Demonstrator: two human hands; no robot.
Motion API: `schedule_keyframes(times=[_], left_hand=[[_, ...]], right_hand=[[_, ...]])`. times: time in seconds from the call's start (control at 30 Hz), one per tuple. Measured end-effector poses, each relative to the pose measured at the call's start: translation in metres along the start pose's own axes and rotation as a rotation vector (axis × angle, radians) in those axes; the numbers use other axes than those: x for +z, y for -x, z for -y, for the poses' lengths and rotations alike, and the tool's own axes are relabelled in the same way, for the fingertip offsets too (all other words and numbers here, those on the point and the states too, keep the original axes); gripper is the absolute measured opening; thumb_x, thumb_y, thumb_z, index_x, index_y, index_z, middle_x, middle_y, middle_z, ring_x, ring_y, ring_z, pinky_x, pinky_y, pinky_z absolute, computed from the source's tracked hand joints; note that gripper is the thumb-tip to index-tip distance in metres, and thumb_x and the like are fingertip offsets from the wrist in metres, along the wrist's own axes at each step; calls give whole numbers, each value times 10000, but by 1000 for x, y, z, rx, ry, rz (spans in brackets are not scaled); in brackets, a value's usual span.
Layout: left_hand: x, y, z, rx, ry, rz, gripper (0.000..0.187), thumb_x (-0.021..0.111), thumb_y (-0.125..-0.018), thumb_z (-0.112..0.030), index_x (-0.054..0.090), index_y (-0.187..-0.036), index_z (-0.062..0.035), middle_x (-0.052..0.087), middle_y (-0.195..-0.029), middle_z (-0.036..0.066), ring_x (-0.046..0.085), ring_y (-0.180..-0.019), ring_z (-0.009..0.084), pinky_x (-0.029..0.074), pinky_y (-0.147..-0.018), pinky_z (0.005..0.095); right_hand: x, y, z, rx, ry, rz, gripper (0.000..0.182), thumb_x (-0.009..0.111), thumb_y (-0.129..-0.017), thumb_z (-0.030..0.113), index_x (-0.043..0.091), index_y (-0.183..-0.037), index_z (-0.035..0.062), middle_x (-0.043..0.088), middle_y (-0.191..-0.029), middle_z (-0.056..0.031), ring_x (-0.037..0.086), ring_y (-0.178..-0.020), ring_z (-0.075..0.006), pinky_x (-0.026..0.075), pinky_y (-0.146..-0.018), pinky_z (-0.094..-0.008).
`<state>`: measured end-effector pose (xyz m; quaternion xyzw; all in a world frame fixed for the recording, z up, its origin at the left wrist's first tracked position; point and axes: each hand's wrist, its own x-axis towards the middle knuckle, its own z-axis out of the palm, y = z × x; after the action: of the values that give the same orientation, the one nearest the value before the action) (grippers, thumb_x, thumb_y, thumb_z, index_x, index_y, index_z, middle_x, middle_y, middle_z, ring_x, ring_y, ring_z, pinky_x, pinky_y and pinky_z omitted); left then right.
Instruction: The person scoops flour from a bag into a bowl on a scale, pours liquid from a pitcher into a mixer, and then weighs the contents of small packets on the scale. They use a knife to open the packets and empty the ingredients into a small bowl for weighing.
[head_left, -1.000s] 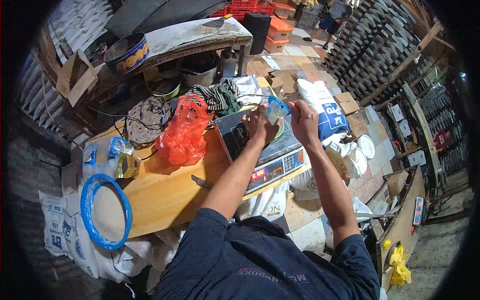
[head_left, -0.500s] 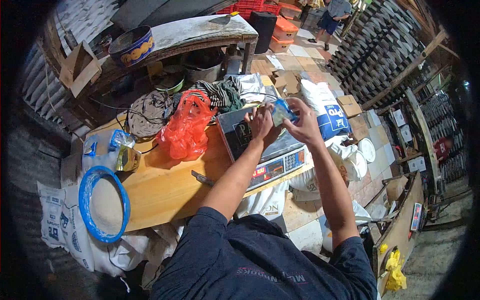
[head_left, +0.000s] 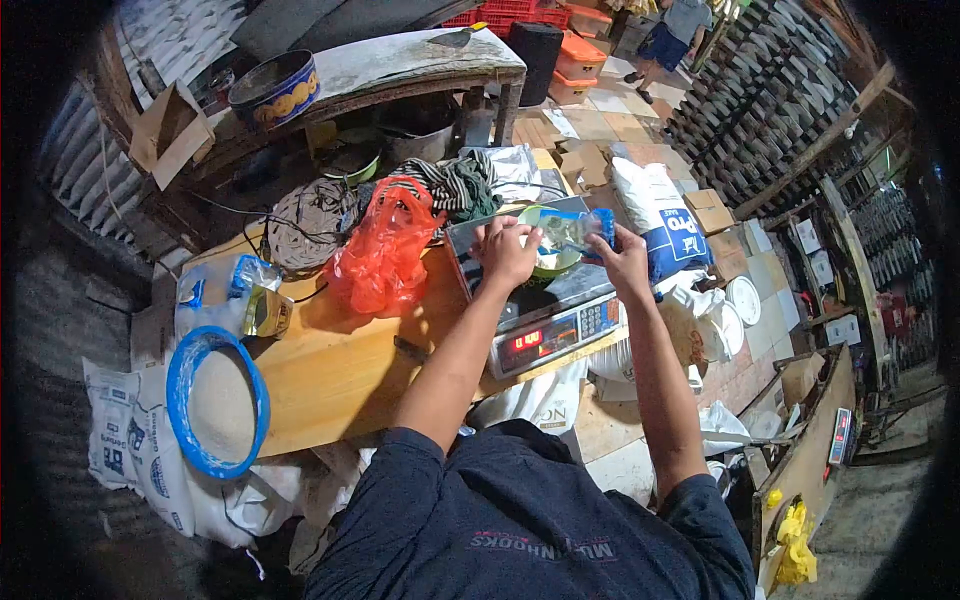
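Note:
A clear plastic packet with blue ends (head_left: 568, 228) is stretched between my hands over the weighing scale. My right hand (head_left: 624, 262) grips its right end. The fingertips of my left hand (head_left: 507, 254) are closed at its left edge, by the white contents. Just below the packet, a light green bowl (head_left: 558, 264) rests on the scale's dark platform. The digital scale (head_left: 560, 340) has a lit red display and a keypad on its near side.
Left of the scale lie a red plastic bag (head_left: 385, 255), coiled rope (head_left: 305, 225) and a clear packet (head_left: 215, 290). A blue-rimmed basin of pale powder (head_left: 220, 410) stands at the table's left end. White-and-blue sacks (head_left: 680, 245) stand beyond the scale. Another person (head_left: 665, 45) stands far back.
My hands have moved apart, drawing the packet out sideways between them. The green bowl beneath now shows more fully. My view has shifted slightly.

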<state>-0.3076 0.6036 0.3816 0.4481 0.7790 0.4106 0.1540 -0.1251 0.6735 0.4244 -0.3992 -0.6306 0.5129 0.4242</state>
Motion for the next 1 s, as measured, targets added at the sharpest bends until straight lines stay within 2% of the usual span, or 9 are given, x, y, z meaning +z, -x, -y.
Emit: schedule_keyframes(times=[0.03, 0.23, 0.33, 0.37, 0.5, 0.6, 0.73, 0.83, 1.0], left_hand=[[3, 0, 1, 22, -7, -85, 333, 700, -797, -455, 729, -826, -124, 603, -1145, 53, 487, -1106, 289, 342, -963, 437], [8, -6, 9, 210, 28, -272, 274, 709, -801, -417, 734, -821, -145, 683, -913, 39, 549, -979, 263, 383, -890, 402], [6, -7, 3, 163, 112, -153, 270, 706, -805, -398, 733, -833, -131, 701, -856, 51, 553, -952, 249, 393, -873, 394], [5, -6, 2, 177, 129, -161, 258, 691, -819, -389, 732, -865, -138, 710, -813, 28, 560, -924, 240, 368, -876, 432], [-5, 3, -14, 94, 5, -103, 241, 673, -833, -388, 732, -909, -167, 711, -833, 8, 568, -914, 239, 320, -869, 483], [3, 1, -11, 101, -13, -106, 237, 667, -837, -389, 732, -928, -181, 711, -850, -3, 572, -931, 239, 300, -864, 498], [-2, 1, -12, 129, -20, -96, 240, 657, -845, -386, 731, -953, -185, 707, -882, -5, 576, -950, 243, 301, -863, 495], [-6, 3, -17, 156, -30, -105, 239, 640, -858, -367, 729, -983, -183, 703, -924, 12, 581, -949, 253, 319, -859, 491], [-14, 4, -7, 198, 20, -138, 209, 605, -881, -300, 723, -995, -171, 692, -965, 61, 591, -938, 277, 389, -871, 448]], right_hand=[[-1, -1, -5, -31, 0, -4, 183, 696, -835, 51, 679, -979, -60, 672, -723, -74, 630, -656, -94, 532, -543, -259], [-6, -5, -3, -61, 380, 34, 323, 771, -766, 76, 664, -1061, 2, 652, -774, -36, 570, -619, -63, 495, -491, -240], [2, 3, 24, 70, 354, 78, 410, 779, -729, 68, 650, -1112, 0, 657, -758, -36, 562, -610, -62, 456, -469, -232], [-3, -3, 14, 90, 366, 62, 350, 802, -684, 128, 717, -1011, 35, 671, -676, -46, 578, -565, -75, 476, -516, -272], [5, -8, -1, -154, 522, -129, 202, 768, -687, 112, 748, -882, 64, 685, -680, -121, 645, -600, -113, 510, -591, -327], [8, -5, 0, -101, 555, -75, 131, 746, -737, 64, 725, -854, 10, 700, -729, -40, 616, -665, -64, 497, -622, -254], [4, -8, -2, 12, 457, 41, 90, 752, -740, 72, 713, -790, 8, 686, -677, -59, 616, -620, -76, 494, -573, -283], [8, -3, 13, -157, 667, -92, 220, 742, -698, 147, 701, -837, -18, 674, -728, -214, 684, -609, -292, 525, -621, -378], [11, -5, 4, -165, 708, -44, 265, 724, -703, 109, 686, -937, -11, 651, -736, -230, 677, -643, -324, 512, -618, -401]])
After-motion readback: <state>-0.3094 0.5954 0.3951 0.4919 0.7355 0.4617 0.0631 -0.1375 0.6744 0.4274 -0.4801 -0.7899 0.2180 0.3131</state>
